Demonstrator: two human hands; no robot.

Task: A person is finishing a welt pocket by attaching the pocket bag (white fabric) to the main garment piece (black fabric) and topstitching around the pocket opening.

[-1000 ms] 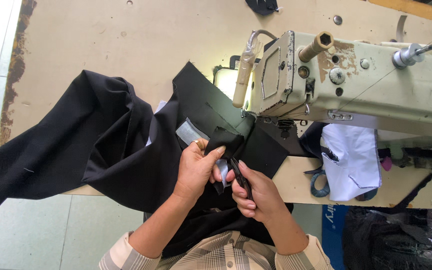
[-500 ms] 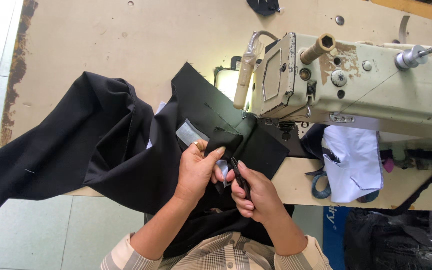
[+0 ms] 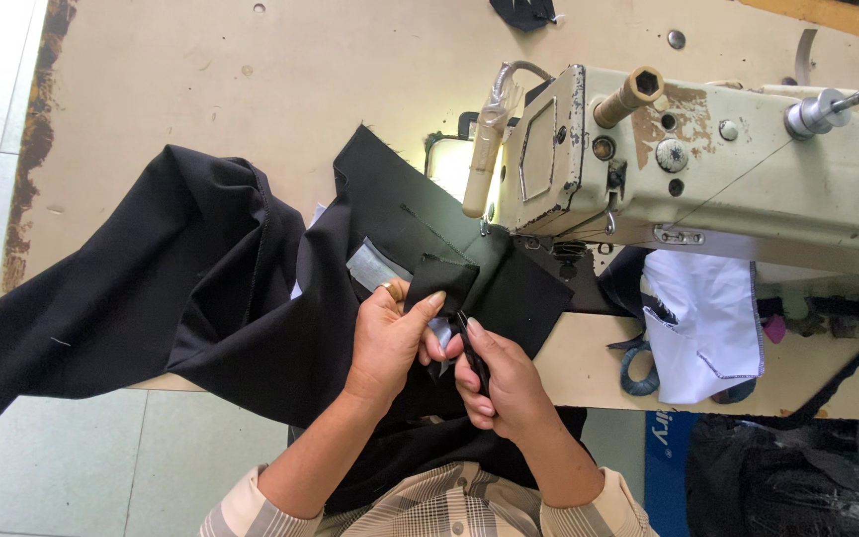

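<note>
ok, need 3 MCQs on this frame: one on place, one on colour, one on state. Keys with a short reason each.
1. Where does the sewing machine sit relative to the hands?
A. To their right, further up the table
B. On the floor
C. Left of the black fabric

2. What colour is the fabric spread over the table?
A. White
B. Black
C. Red

3. What is the left hand doing?
A. Resting flat on bare table
B. Hanging off the edge, empty
C. Pinching a folded piece of the fabric

Answers:
1 A, the cream machine body fills the upper right of the view.
2 B, the cloth is black throughout.
3 C, thumb and fingers close on the fold, while the right hand holds a small dark tool beside it.
</note>
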